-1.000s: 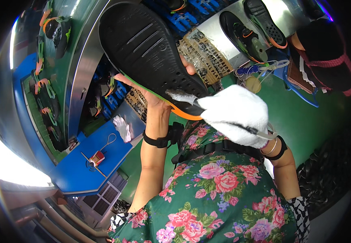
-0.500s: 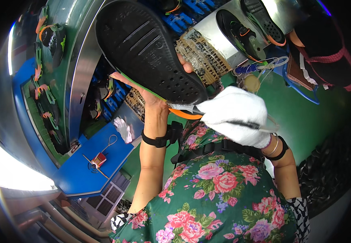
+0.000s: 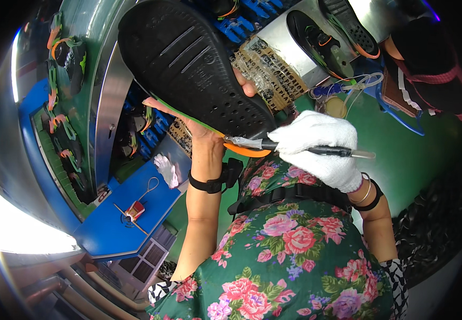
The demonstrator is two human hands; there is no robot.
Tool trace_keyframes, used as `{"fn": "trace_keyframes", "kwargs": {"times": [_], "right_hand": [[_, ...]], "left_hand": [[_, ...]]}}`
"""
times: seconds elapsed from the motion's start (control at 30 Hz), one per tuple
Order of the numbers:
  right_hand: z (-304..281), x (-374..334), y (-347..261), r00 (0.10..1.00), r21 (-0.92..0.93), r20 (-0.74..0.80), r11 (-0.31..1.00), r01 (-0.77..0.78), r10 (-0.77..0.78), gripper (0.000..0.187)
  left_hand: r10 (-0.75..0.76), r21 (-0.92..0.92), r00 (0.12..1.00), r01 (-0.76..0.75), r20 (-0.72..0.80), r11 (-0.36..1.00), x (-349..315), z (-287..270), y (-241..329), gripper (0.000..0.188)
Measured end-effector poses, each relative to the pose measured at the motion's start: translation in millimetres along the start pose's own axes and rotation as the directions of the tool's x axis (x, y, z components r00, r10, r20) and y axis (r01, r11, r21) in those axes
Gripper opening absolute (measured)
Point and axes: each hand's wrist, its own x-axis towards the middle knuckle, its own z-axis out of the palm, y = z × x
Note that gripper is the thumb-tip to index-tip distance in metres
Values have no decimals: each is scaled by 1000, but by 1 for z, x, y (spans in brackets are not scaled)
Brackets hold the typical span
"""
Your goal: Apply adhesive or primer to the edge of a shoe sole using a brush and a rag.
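A black shoe sole (image 3: 188, 64), tilted with its tread facing me, is gripped by my bare left hand (image 3: 201, 129), closed round it from below with fingertips over the far edge. Green and orange trim shows along the near edge. My right hand (image 3: 319, 146), in a white knit glove, is closed on a slim black pen-shaped tool (image 3: 329, 151). The tool's front end, wrapped in clear film, lies by the orange strip (image 3: 249, 151) next to my left wrist. Whether its tip touches the shoe, I cannot tell.
Shoe parts (image 3: 319, 45) lie on a metal surface at the upper right, beside a taped cardboard piece (image 3: 276, 66). On the lower-left blue table (image 3: 108, 229) are a loose white glove (image 3: 166, 169) and a red item with sticks (image 3: 135, 209). More shoes (image 3: 68, 58) stand along the left.
My right hand has turned, and the tool's shaft now lies nearer level with more of it showing. The sole has shifted slightly left at its far end.
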Motion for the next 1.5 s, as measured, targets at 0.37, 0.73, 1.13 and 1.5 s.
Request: {"fn": "trace_keyframes", "kwargs": {"times": [0.37, 0.73, 1.13, 1.5], "right_hand": [[-3, -5, 3, 999, 2, -32, 1000, -13, 13, 17], [-3, -10, -6, 998, -157, -2, 986, 63, -64, 17], [-1, -22, -13, 986, -230, 38, 959, 167, -163, 21], [-6, -16, -28, 990, -283, 28, 949, 141, -139, 24]], "left_hand": [[49, 120, 994, -61, 99, 991, 5, 2, 0, 111], [78, 89, 988, -90, 132, 992, 4, 10, -1, 111], [80, 27, 996, -82, 48, 996, 6, 4, -7, 144], [55, -31, 998, -56, -44, 998, 9, 10, -10, 140]]}}
